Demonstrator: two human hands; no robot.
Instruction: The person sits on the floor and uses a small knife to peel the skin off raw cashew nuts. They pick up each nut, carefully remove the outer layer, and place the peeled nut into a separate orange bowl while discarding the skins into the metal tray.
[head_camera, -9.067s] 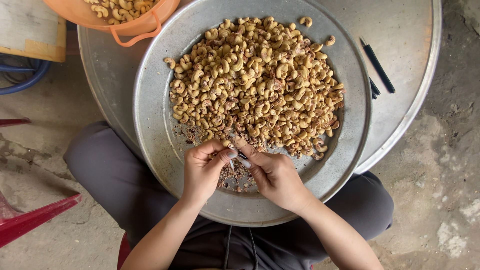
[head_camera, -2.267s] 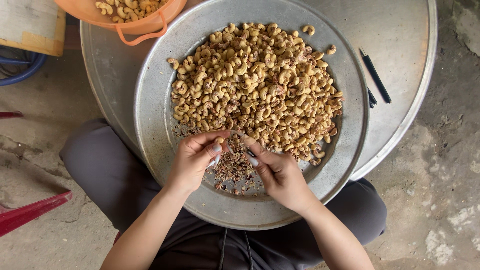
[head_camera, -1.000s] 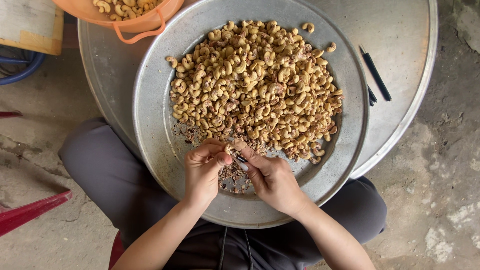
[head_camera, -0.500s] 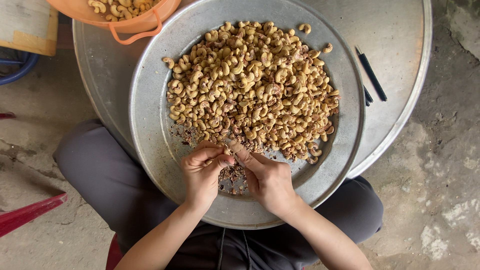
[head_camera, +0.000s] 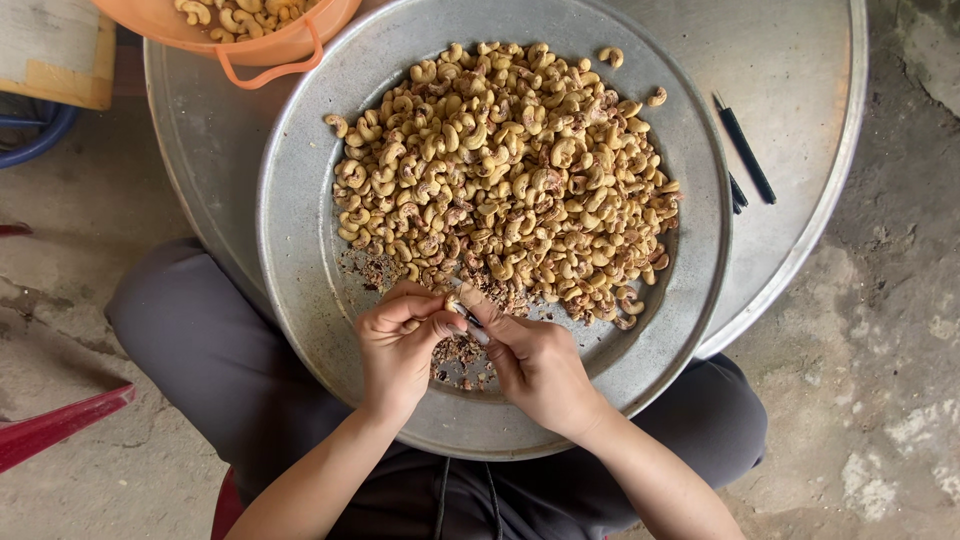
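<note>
Both hands' fingers pinch 1 cashew (head_camera: 457, 308) over a metal tray (head_camera: 300, 250) above rough concrete floor (head_camera: 880, 380).

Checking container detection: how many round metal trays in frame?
2. The smaller metal tray with the cashews rests on the person's lap; the larger metal tray lies beneath it, partly covered.

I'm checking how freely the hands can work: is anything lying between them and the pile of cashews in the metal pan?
Nothing solid. Only loose brown skin scraps lie between the left hand, right hand and the cashews.
</note>
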